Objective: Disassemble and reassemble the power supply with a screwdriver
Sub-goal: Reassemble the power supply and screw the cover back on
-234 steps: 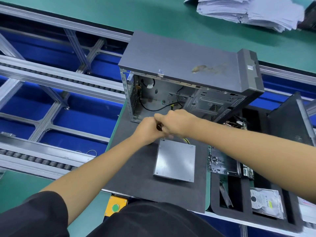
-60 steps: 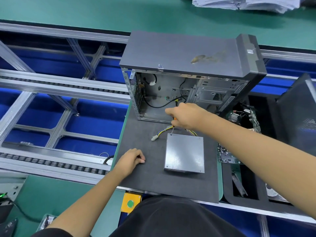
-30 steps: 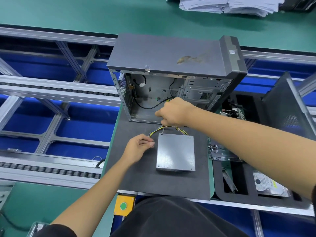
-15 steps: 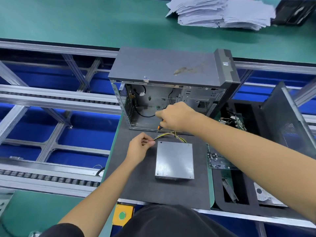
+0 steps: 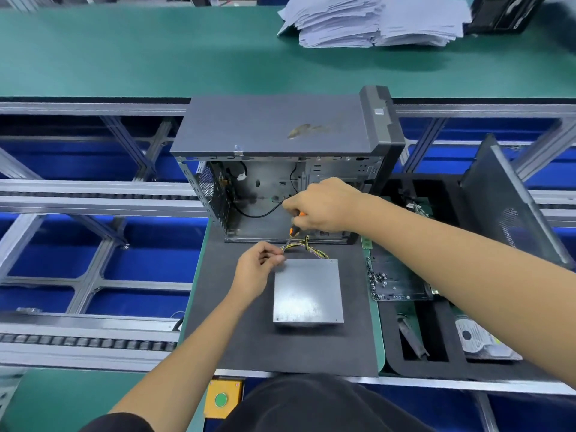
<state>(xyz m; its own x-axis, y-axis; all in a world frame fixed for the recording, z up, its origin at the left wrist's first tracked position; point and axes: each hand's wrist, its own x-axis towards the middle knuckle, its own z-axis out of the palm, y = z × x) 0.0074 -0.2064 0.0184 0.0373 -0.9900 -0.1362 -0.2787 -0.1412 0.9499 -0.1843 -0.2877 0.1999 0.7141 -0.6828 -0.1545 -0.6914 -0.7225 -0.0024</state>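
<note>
- The right hand (image 5: 324, 205) is curled round a screwdriver (image 5: 294, 224) with an orange and black handle; only a short piece of the handle shows below the fingers, pointing down toward the cables.
- The left hand (image 5: 257, 269) pinches the yellow and black cables (image 5: 304, 246) between thumb and fingertips, just at the far left corner of the power supply (image 5: 307, 291).
- The power supply, a flat grey metal box, lies on the dark grey mat (image 5: 237, 338), its cables coming out of its far edge and arching up under the right hand.
- Just beyond the cables stands the computer case (image 5: 271, 129), its open side facing the person; a black cable loops inside it and a mesh panel closes its left end.
- The mat lies on a green table (image 5: 381, 353) edge, between conveyor rails with rollers (image 5: 93, 341) on the left and a black foam tray (image 5: 392, 363) on the right.
- In the tray lie a green circuit board (image 5: 399, 282) with small screws on it and a hard drive (image 5: 480, 341); a dark side panel (image 5: 511, 207) leans at the tray's far right.
- A stack of papers (image 5: 374, 20) rests on the far green table.
- A yellow box with a green button (image 5: 221, 399) sits at the near edge.
</note>
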